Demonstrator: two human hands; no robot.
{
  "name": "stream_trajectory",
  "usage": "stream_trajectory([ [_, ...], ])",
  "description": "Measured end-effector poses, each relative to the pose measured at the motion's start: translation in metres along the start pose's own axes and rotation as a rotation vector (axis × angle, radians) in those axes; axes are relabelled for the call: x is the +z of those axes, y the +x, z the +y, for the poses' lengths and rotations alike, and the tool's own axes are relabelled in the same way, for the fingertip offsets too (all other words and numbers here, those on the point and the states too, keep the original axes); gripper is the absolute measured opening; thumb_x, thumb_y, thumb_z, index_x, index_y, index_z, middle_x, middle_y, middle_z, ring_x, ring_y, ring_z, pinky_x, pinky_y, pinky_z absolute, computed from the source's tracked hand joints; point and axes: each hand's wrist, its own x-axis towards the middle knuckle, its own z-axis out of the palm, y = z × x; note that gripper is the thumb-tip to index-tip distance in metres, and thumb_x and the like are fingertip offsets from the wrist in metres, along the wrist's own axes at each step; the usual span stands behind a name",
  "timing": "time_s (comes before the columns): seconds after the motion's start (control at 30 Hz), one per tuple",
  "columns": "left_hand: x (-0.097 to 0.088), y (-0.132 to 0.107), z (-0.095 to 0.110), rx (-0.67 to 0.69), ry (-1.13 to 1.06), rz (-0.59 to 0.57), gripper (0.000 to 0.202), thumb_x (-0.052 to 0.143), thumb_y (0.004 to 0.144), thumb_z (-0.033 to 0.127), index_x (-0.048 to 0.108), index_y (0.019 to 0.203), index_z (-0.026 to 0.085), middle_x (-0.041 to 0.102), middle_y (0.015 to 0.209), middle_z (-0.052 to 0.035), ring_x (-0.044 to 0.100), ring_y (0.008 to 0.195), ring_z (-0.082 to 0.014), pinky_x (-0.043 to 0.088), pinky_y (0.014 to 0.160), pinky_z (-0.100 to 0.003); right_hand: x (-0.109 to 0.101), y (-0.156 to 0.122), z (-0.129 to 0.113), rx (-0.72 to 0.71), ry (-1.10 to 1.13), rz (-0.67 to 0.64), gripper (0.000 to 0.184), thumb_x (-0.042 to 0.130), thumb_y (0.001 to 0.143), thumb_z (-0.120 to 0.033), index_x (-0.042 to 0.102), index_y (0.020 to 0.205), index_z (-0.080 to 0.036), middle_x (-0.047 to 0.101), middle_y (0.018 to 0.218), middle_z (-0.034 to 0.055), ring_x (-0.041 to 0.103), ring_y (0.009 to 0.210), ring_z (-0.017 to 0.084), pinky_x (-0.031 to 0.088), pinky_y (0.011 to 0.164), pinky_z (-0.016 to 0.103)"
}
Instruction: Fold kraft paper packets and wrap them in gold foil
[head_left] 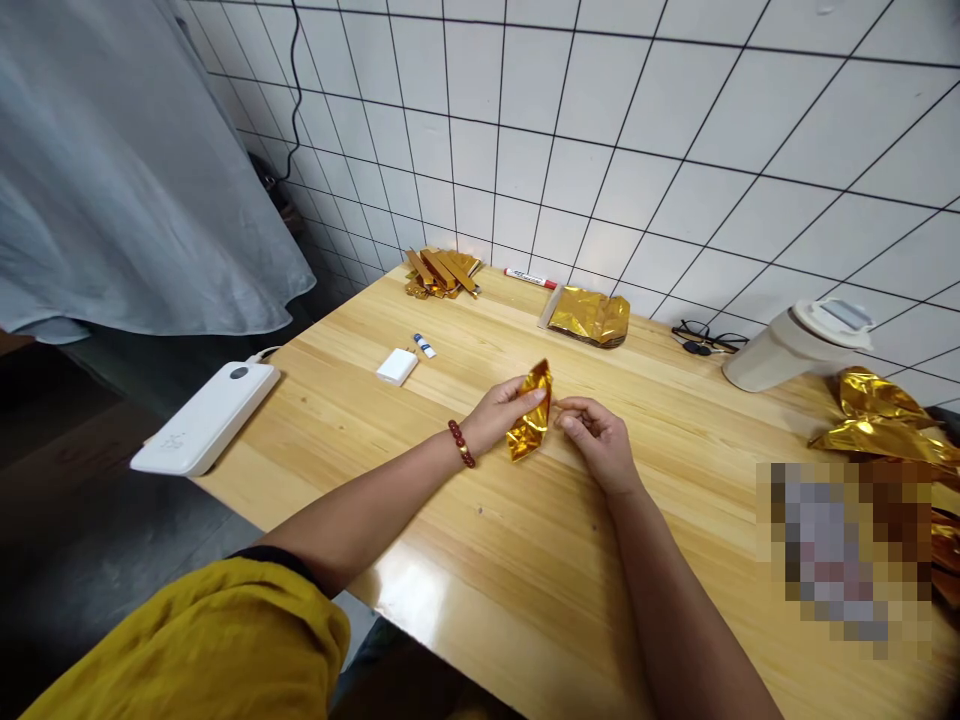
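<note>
A folded piece of gold foil paper is held over the middle of the table, its pointed end up. My left hand, with a dark red bead bracelet on the wrist, is closed on it, thumb across the front. Just right of the foil, my right hand has its fingers curled in and the index fingertip close to the foil's edge. Whether those fingertips pinch the edge or something small is too fine to see.
Along the wall lie folded gold strips, a red-and-white marker, a gold foil stack, glasses and a tumbler. At left are a white charger, a small tube and a power bank. More gold foil lies right.
</note>
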Motion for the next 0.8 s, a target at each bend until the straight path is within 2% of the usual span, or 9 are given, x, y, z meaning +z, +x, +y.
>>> stream_trajectory([
  [0.07, 0.001, -0.002, -0.001, 0.005, 0.154, -0.109, 0.050, 0.071, 0.077, 0.050, 0.068, 0.110, 0.013, 0.072, 0.099, -0.0078, 0.064, 0.090, -0.0184, 0.048, 0.083, -0.031, -0.001, 0.001, 0.000, -0.018, 0.049, 0.049, 0.044, 0.072, 0.077, -0.047, 0.064, 0.114, -0.024, 0.063, 0.074, -0.0012, 0.058, 0.065, 0.013, 0.048, 0.064, 0.027],
  [0.13, 0.002, -0.005, -0.001, 0.035, 0.268, -0.219, 0.049, 0.069, 0.079, 0.048, 0.068, 0.116, 0.015, 0.071, 0.110, -0.0086, 0.063, 0.100, -0.0212, 0.047, 0.090, -0.033, 0.000, 0.001, -0.002, -0.025, 0.060, 0.045, 0.048, 0.072, 0.077, -0.046, 0.062, 0.119, -0.025, 0.062, 0.073, -0.0021, 0.058, 0.066, 0.013, 0.048, 0.064, 0.027],
  [0.23, 0.002, -0.007, 0.002, 0.097, 0.353, -0.321, 0.050, 0.068, 0.081, 0.044, 0.064, 0.124, 0.018, 0.068, 0.120, -0.0099, 0.060, 0.112, -0.0244, 0.045, 0.098, -0.037, 0.001, 0.001, -0.004, -0.015, 0.022, 0.033, 0.037, 0.072, 0.076, -0.046, 0.069, 0.105, -0.023, 0.067, 0.080, 0.0015, 0.062, 0.072, 0.015, 0.051, 0.068, 0.029],
  [0.3, 0.002, -0.008, 0.002, 0.124, 0.346, -0.310, 0.055, 0.070, 0.080, 0.042, 0.061, 0.129, 0.020, 0.064, 0.127, -0.0110, 0.056, 0.120, -0.0263, 0.043, 0.102, -0.039, 0.002, 0.003, -0.003, 0.019, 0.018, 0.100, 0.033, 0.072, 0.076, -0.047, 0.072, 0.096, -0.021, 0.068, 0.079, 0.0023, 0.060, 0.066, 0.015, 0.051, 0.063, 0.029],
  [0.4, 0.002, -0.008, 0.000, 0.136, 0.287, -0.197, 0.069, 0.079, 0.072, 0.041, 0.056, 0.134, 0.021, 0.057, 0.137, -0.0127, 0.052, 0.126, -0.0282, 0.043, 0.103, -0.040, 0.000, 0.008, 0.003, 0.067, 0.079, 0.339, 0.035, 0.071, 0.075, -0.048, 0.070, 0.094, -0.018, 0.066, 0.071, 0.0002, 0.052, 0.050, 0.010, 0.046, 0.051, 0.026],
  [0.5, 0.003, -0.006, -0.004, 0.120, 0.231, -0.122, 0.070, 0.079, 0.070, 0.044, 0.056, 0.132, 0.019, 0.061, 0.130, -0.0137, 0.061, 0.110, -0.0253, 0.050, 0.092, -0.037, -0.003, 0.012, 0.007, 0.061, 0.168, 0.533, 0.036, 0.072, 0.074, -0.048, 0.066, 0.092, -0.017, 0.065, 0.072, -0.0007, 0.050, 0.048, 0.008, 0.045, 0.050, 0.025],
  [0.6, 0.002, -0.004, -0.007, 0.091, 0.179, -0.043, 0.063, 0.070, 0.079, 0.050, 0.056, 0.132, 0.020, 0.065, 0.120, -0.0127, 0.066, 0.091, -0.0197, 0.053, 0.077, -0.032, -0.002, 0.012, 0.005, 0.065, 0.174, 0.483, 0.035, 0.074, 0.073, -0.047, 0.064, 0.091, -0.018, 0.065, 0.076, -0.0006, 0.052, 0.049, 0.008, 0.046, 0.051, 0.024],
  [0.7, 0.001, -0.001, -0.006, 0.115, 0.127, 0.024, 0.060, 0.065, 0.080, 0.054, 0.057, 0.130, 0.022, 0.062, 0.126, -0.0124, 0.064, 0.098, -0.0212, 0.054, 0.069, -0.028, 0.001, 0.009, 0.001, 0.067, 0.130, 0.316, 0.032, 0.075, 0.072, -0.046, 0.066, 0.088, -0.020, 0.066, 0.078, 0.0001, 0.053, 0.054, 0.009, 0.047, 0.052, 0.024],
  [0.8, 0.000, 0.001, -0.005, 0.145, 0.148, 0.077, 0.056, 0.062, 0.081, 0.057, 0.062, 0.122, 0.018, 0.062, 0.126, -0.0129, 0.061, 0.103, -0.0233, 0.054, 0.067, -0.027, 0.001, 0.006, 0.001, 0.074, 0.099, 0.207, 0.034, 0.070, 0.077, -0.049, 0.070, 0.096, -0.021, 0.067, 0.080, 0.0011, 0.053, 0.056, 0.010, 0.049, 0.055, 0.026],
])
